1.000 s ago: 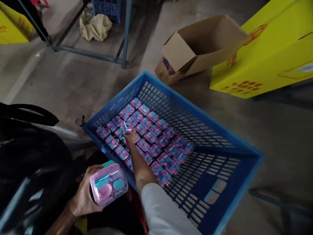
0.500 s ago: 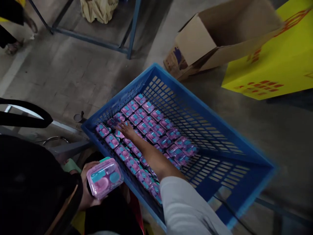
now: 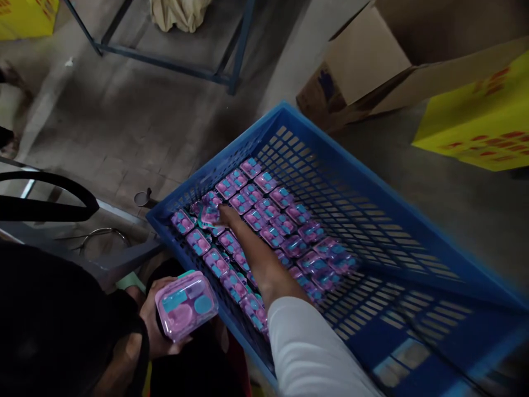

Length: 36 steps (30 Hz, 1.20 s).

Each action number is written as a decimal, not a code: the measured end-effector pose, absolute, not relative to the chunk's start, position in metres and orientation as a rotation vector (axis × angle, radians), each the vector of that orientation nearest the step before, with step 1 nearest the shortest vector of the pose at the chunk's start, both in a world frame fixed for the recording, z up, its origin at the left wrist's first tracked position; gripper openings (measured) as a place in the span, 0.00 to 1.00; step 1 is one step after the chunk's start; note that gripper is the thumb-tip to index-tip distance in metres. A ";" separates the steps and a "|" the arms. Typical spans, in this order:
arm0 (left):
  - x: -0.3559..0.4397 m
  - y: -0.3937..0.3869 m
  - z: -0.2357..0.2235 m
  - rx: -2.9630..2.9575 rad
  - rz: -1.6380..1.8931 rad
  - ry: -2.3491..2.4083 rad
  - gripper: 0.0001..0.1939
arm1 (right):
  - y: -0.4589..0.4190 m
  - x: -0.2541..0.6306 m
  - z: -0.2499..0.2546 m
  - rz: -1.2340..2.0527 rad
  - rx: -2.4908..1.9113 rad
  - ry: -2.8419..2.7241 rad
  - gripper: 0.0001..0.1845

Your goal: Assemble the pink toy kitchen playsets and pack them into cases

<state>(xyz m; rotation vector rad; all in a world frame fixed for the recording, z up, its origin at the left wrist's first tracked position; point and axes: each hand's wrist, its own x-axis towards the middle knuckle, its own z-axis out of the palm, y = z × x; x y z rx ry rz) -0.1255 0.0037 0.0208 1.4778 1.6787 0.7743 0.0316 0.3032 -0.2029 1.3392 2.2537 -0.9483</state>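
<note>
My right hand (image 3: 225, 215) reaches from a white sleeve deep into a blue plastic crate (image 3: 351, 160). Its fingers are closed on the edge of a small clear-lidded box (image 3: 209, 215), pink with a teal edge, tilted above the others. Rows of similar boxes (image 3: 266, 208) with pink and turquoise contents cover part of the crate floor. My left hand is out of view. At the lower left, a co-worker's hand (image 3: 157, 317) holds another clear-lidded box (image 3: 188, 307) beside the crate's near side.
Close on the left sits a person in dark clothing (image 3: 61, 320). Beyond the crate stand an open cardboard box (image 3: 372, 60) and a yellow box with red print (image 3: 475, 127). A metal frame (image 3: 165, 60) stands on the floor at the top.
My right hand has gone from spread fingers over the boxes to gripping one, which is now tilted up. The view has shifted slightly, so the crate appears further right.
</note>
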 end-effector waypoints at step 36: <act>-0.121 0.077 0.002 1.373 1.004 1.582 0.43 | 0.230 0.080 -0.073 -2.613 0.623 2.101 0.67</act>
